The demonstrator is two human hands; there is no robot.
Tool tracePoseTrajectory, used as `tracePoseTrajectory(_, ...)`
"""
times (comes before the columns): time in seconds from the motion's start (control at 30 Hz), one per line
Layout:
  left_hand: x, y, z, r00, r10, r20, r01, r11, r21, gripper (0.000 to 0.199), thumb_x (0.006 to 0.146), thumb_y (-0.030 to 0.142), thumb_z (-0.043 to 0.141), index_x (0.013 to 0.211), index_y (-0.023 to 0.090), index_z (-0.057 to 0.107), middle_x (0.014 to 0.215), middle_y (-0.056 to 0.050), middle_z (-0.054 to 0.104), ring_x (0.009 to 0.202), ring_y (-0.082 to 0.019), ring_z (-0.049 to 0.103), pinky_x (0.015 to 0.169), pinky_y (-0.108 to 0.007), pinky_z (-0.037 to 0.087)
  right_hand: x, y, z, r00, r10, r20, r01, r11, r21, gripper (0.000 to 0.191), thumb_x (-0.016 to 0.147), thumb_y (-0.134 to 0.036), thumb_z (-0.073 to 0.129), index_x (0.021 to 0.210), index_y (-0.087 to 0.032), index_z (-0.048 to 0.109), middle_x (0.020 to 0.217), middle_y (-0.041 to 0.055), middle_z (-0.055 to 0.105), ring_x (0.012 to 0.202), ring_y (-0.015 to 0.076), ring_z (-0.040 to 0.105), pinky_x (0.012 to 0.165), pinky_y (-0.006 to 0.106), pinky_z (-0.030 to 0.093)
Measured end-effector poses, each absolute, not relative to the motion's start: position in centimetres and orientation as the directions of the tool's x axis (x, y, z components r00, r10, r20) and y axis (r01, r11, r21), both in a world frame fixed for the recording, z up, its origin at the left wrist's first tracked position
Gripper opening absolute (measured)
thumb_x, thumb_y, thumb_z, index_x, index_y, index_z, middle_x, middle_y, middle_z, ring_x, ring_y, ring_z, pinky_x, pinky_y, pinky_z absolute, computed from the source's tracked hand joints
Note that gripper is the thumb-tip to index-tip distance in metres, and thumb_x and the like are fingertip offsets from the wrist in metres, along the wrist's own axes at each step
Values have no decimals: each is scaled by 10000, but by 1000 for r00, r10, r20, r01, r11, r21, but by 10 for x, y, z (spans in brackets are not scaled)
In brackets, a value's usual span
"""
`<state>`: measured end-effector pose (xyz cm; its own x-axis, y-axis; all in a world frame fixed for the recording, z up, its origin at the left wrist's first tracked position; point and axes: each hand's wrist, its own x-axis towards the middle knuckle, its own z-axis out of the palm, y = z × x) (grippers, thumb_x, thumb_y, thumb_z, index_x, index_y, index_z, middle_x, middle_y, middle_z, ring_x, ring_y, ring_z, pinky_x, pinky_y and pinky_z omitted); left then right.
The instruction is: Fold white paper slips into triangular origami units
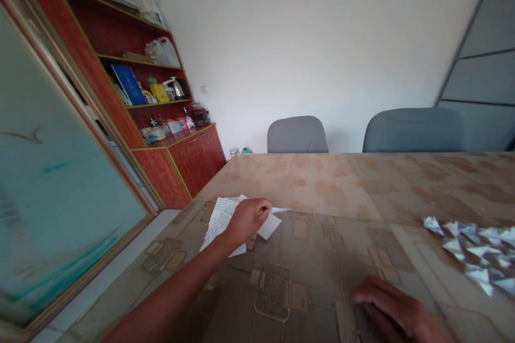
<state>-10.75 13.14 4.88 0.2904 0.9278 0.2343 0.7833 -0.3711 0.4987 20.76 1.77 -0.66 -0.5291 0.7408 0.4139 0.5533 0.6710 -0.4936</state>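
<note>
My left hand (250, 218) is closed in a pinch on a white slip of paper (280, 209), which sticks out to the right past the fingertips. Beneath and to the left of this hand, printed sheets of paper (221, 221) lie fanned out on the table. A blank white piece of paper (269, 226) lies just below the fingers. Near the front edge, my right hand (392, 303) rests low over the tabletop, its fingers loosely bent and apart from any paper. Nothing shows in it, though its underside is in shadow.
Several folded paper pieces (478, 252) are grouped on the right of the patterned table (317, 262). Two grey chairs (298, 135) stand behind its far edge. A red-brown cabinet (197, 158) with stocked shelves and a frosted glass door (52, 171) are at the left.
</note>
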Motion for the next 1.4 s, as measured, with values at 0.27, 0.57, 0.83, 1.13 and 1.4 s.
tracePoseTrajectory(0.27, -48, 69, 47, 318, 948, 4, 180, -65, 982, 238, 756, 309, 646, 908, 126, 667, 791, -44, 700, 719, -166, 641, 684, -266, 484, 210, 4, 16, -304, 778, 549, 625, 598, -502, 456, 855, -256, 593, 1294, -273, 468, 1034, 56, 700, 826, 197, 700, 687, 257, 593)
tracePoseTrajectory(0.57, -11, 40, 20, 441, 886, -144, 84, 120, 989, 348, 713, 244, 663, 1050, 159, 650, 740, 3, 616, 668, -138, 570, 635, -249, 420, 215, 5, 16, -588, 601, 541, 619, 765, -178, 363, 800, -89, 550, 1118, -254, 610, 1154, 93, 643, 1035, 241, 602, 778, 336, 524)
tracePoseTrajectory(0.83, -18, 16, 1, 589, 782, 205, 488, -546, 681, 204, 767, 235, 656, 969, 206, 656, 951, -60, 650, 895, -215, 584, 779, -312, 432, 212, 4, -6, -741, 528, 415, 513, 844, -158, 197, 928, -169, 490, 768, -209, 598, 728, -2, 634, 695, 154, 570, 677, 302, 404)
tracePoseTrajectory(1.13, -16, 4, -12, 630, 704, 329, 505, -693, 514, 116, 830, 304, 646, 826, 188, 637, 847, -44, 640, 804, -199, 561, 734, -334, 380, 211, -3, 16, -653, 723, 227, 584, 671, -456, 284, 979, -266, 467, 750, -204, 623, 733, 1, 643, 746, 161, 590, 723, 306, 413)
tracePoseTrajectory(1.4, -15, 5, -1, 523, 795, 309, 631, -604, 487, 163, 749, 270, 738, 757, 178, 604, 807, -35, 636, 787, -214, 563, 702, -339, 396, 204, 6, -4, -440, 860, 258, 734, 510, -448, 370, 957, -372, 482, 659, -188, 599, 660, 15, 607, 656, 168, 564, 631, 294, 399)
